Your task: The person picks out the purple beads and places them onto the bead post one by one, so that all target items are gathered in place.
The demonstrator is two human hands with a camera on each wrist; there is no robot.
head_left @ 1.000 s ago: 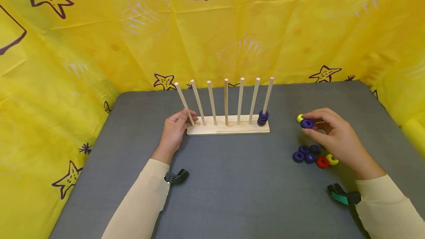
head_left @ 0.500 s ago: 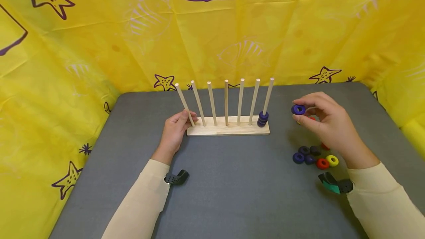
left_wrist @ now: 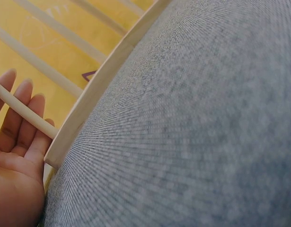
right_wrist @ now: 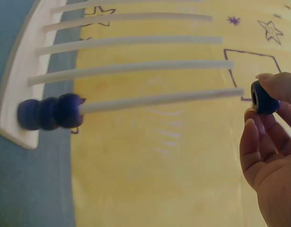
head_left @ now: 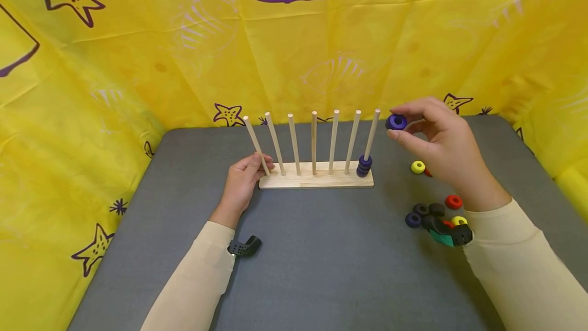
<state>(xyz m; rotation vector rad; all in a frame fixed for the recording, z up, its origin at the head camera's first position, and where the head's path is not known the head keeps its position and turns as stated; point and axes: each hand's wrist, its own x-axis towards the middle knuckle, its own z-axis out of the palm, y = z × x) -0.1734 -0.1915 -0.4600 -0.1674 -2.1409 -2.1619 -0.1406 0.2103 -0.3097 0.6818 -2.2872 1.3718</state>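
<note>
A wooden rack (head_left: 317, 182) has several upright pegs set in a row. Around its leftmost peg (left_wrist: 27, 111) my left hand (head_left: 244, 176) holds on, the thumb in front and fingers behind, low by the base. Three dark blue rings (head_left: 364, 166) are stacked on the rightmost peg (right_wrist: 164, 99). Between thumb and fingertips, my right hand (head_left: 443, 139) pinches another blue ring (head_left: 397, 122). This ring is just right of the rightmost peg's tip, apart from it; in the right wrist view its hole (right_wrist: 254, 98) faces the peg end.
On the grey table (head_left: 321, 254) at right lie a yellow ring (head_left: 417, 167), a red ring (head_left: 454, 202) and several blue rings (head_left: 413, 219). My right wrist strap (head_left: 461, 235) partly covers some of them. Yellow cloth (head_left: 285, 50) hangs behind the table.
My right hand has lifted the blue ring and carried it left and away from me, up to the rightmost peg's tip. The left hand and the rack stay in place.
</note>
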